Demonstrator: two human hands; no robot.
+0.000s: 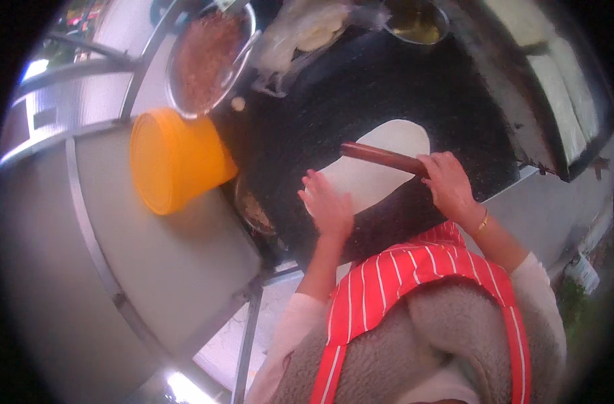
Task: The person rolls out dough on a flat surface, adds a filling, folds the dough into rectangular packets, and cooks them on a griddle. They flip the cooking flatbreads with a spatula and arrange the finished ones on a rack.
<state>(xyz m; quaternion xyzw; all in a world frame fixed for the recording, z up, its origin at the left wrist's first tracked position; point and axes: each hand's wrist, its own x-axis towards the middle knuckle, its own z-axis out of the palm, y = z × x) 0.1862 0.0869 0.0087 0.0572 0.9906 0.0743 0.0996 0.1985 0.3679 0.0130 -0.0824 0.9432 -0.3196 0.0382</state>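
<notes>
A long, flat sheet of white dough (pixel 375 184) lies on the black worktop (pixel 332 108) in front of me. My right hand (pixel 447 183) grips one end of a brown wooden rolling pin (pixel 380 157), which lies across the upper part of the sheet. Spread over the sheet's lower left end is my left hand (pixel 328 206), its fingers apart and touching the dough. The palm hides part of that end.
A metal bowl of reddish-brown filling (pixel 206 60) with a spoon stands at upper left, above a yellow plastic tub (pixel 181 161). Plastic-wrapped dough (pixel 317 38) and a bowl of yellowish liquid (pixel 419 30) lie at the back. A dark-edged tray (pixel 557 96) borders the right.
</notes>
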